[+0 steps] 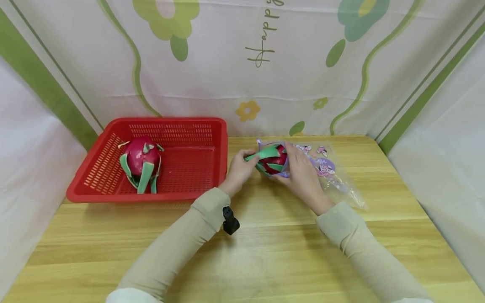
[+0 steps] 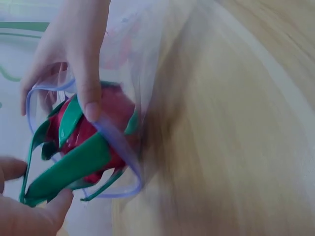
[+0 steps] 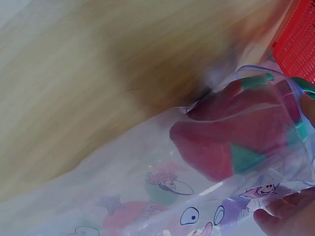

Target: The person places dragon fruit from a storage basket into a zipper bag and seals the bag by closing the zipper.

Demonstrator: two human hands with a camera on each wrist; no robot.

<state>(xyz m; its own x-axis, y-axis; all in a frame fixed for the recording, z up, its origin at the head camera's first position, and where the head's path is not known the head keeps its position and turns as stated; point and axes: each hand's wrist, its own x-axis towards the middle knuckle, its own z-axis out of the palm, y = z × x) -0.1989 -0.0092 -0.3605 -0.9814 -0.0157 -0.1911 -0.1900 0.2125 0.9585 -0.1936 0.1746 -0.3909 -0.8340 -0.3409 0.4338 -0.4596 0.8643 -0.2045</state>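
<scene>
A red dragon fruit (image 1: 278,159) with green leaf-like scales lies partly inside a clear plastic zip bag (image 1: 342,187) printed with cartoon figures. My left hand (image 1: 238,170) pinches the ends of its long green scales (image 2: 74,167), which stick out of the bag's mouth. My right hand (image 1: 304,179) holds the bag's purple-edged mouth (image 2: 120,147) around the fruit, thumb over the near edge and fingers on the far side. Through the film in the right wrist view, the fruit's red body (image 3: 236,123) shows well inside the bag.
Left of the hands stands a red plastic basket (image 1: 170,196) holding another dragon fruit (image 1: 142,158). The wooden table (image 1: 242,265) meets a flower-printed cloth (image 1: 227,75) at the back. White cloth hangs on both sides.
</scene>
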